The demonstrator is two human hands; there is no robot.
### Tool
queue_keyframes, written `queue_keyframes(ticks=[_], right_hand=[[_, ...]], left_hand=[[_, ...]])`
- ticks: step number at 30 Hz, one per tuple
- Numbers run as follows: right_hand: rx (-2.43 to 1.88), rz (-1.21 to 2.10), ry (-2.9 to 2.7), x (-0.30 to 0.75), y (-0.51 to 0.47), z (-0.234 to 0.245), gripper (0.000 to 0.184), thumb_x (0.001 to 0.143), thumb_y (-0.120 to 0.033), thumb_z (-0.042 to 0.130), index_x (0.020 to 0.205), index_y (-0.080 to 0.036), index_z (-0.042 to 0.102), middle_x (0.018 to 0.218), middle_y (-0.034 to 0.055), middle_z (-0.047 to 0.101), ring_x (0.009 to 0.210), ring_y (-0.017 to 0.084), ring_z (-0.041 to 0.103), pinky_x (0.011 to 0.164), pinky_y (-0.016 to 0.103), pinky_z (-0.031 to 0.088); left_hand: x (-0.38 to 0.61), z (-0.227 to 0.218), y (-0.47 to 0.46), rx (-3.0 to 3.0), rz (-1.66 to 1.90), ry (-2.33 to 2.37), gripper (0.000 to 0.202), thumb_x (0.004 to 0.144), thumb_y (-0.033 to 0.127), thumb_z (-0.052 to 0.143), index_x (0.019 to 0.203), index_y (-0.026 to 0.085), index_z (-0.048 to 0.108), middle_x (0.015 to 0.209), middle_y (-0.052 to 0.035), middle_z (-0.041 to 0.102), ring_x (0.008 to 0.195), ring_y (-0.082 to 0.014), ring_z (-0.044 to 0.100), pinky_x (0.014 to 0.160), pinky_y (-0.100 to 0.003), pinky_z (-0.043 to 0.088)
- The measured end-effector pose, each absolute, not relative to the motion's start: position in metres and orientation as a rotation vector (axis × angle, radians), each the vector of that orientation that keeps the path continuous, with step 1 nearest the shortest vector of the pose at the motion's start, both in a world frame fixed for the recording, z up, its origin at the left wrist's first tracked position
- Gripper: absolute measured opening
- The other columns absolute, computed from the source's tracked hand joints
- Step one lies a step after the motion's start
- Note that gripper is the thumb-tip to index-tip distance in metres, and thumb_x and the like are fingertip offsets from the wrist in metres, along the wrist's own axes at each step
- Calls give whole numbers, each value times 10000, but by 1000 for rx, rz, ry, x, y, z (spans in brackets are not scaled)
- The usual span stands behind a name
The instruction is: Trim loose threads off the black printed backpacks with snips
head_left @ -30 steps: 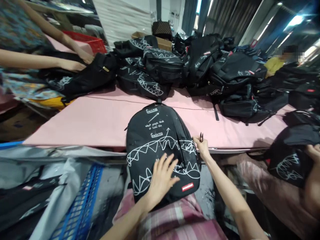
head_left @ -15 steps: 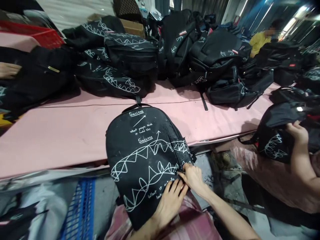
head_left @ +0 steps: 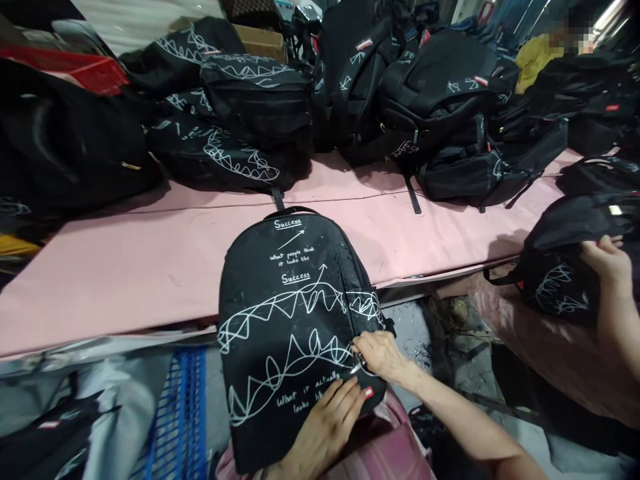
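A black backpack (head_left: 295, 320) printed with white squiggles and "Success" lettering lies across my lap, its top resting on the pink table edge. My left hand (head_left: 327, 417) lies flat on its lower front, fingers stretched out and pressing the fabric. Beside a small red-and-white label (head_left: 369, 393), my right hand (head_left: 380, 357) is closed around small thread snips (head_left: 358, 364). Their shiny metal tip points down and left, close to my left fingertips at the bag's front. My right palm hides the rest of them.
Several black backpacks (head_left: 255, 100) are piled along the far side of the pink table (head_left: 125, 267). At the right, another person's hand (head_left: 607, 257) touches a black backpack (head_left: 560, 267). A blue plastic crate (head_left: 175, 413) stands low at the left; a red bin (head_left: 85, 70) sits behind.
My right hand has turned and shifted slightly, showing the metal tip and the red-and-white label. My left hand has slid down a little. The hand at the far left is out of sight.
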State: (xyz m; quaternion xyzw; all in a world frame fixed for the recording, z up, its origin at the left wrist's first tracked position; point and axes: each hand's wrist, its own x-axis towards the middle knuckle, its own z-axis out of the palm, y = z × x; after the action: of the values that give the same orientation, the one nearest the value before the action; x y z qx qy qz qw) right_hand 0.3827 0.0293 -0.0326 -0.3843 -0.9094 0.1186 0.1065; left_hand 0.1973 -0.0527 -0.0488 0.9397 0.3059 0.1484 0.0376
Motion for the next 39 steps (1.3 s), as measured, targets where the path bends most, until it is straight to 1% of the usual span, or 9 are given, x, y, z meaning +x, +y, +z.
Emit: queue_keyframes(ticks=[8, 11, 15, 19, 22, 26, 31, 34, 39], right_hand=[[-1260, 686, -2166, 366, 102, -1, 234, 764, -51, 435, 840, -187, 610, 798, 8, 615, 705, 125, 550, 624, 223, 353], [-1366, 625, -1861, 345, 178, 15, 130, 808, -191, 497, 814, -175, 626, 796, 17, 618, 745, 157, 553, 663, 244, 366], [-1279, 907, -1717, 351, 225, 13, 170, 770, -322, 582, 796, -172, 659, 776, 8, 638, 766, 172, 569, 725, 266, 396], [-1352, 1109, -1455, 391, 195, -12, 272, 745, -405, 582, 804, -154, 667, 772, 25, 645, 722, 171, 569, 681, 272, 423], [-1377, 1217, -1410, 412, 162, -34, 262, 698, -402, 625, 769, -152, 654, 696, 4, 608, 657, 149, 531, 617, 250, 403], [-1363, 1301, -1321, 421, 141, -53, 259, 666, -399, 652, 612, -156, 582, 559, -40, 489, 547, 98, 422, 532, 213, 329], [-1335, 1414, -1146, 424, 135, -66, 308, 664, -446, 643, 613, -157, 550, 482, -71, 354, 437, 59, 258, 433, 208, 206], [-1321, 1446, -1050, 423, 134, -70, 314, 629, -444, 670, 622, -151, 557, 486, -69, 357, 440, 56, 252, 428, 210, 183], [-1308, 1453, -933, 417, 134, -72, 349, 577, -453, 706, 561, -153, 530, 448, -81, 329, 426, 48, 233, 417, 209, 171]], left_hand=[[191, -41, -53, 2837, 535, 904, 431, 897, 55, 288, 1287, 152, 446, 1188, -52, 601, 1246, -148, 422, 1060, -304, 333], [191, -43, -55, 2773, 532, 913, 413, 900, 88, 333, 1286, 190, 441, 1177, -33, 609, 1225, -133, 448, 1041, -290, 365], [186, -43, -60, 2707, 512, 962, 429, 879, 105, 387, 1290, 215, 440, 1163, -42, 620, 1185, -150, 493, 1008, -306, 406], [188, -28, -27, 2680, 454, 970, 474, 859, 295, 473, 1312, 167, 414, 1270, -109, 544, 1276, -246, 384, 1017, -435, 385], [204, -20, 24, 2670, 453, 1263, 522, 851, 286, 490, 1323, 90, 384, 1391, -173, 394, 1336, -303, 255, 1036, -518, 314], [228, -27, 61, 2699, 318, 1196, 692, 767, 447, 591, 1301, 46, 412, 1390, -229, 361, 1310, -342, 296, 1032, -547, 286], [225, -21, 59, 2549, 306, 746, 299, 850, 412, 497, 1056, 244, 633, 1198, -29, 613, 1132, -191, 541, 982, -376, 410], [224, -1, 94, 2418, 549, 1071, 295, 910, 325, 398, 1035, 229, 648, 1045, -14, 684, 982, -140, 606, 894, -283, 467], [235, 20, 191, 2466, 701, 1630, 310, 882, 247, 454, 1152, 178, 590, 1274, -84, 535, 1202, -279, 389, 975, -469, 348]])
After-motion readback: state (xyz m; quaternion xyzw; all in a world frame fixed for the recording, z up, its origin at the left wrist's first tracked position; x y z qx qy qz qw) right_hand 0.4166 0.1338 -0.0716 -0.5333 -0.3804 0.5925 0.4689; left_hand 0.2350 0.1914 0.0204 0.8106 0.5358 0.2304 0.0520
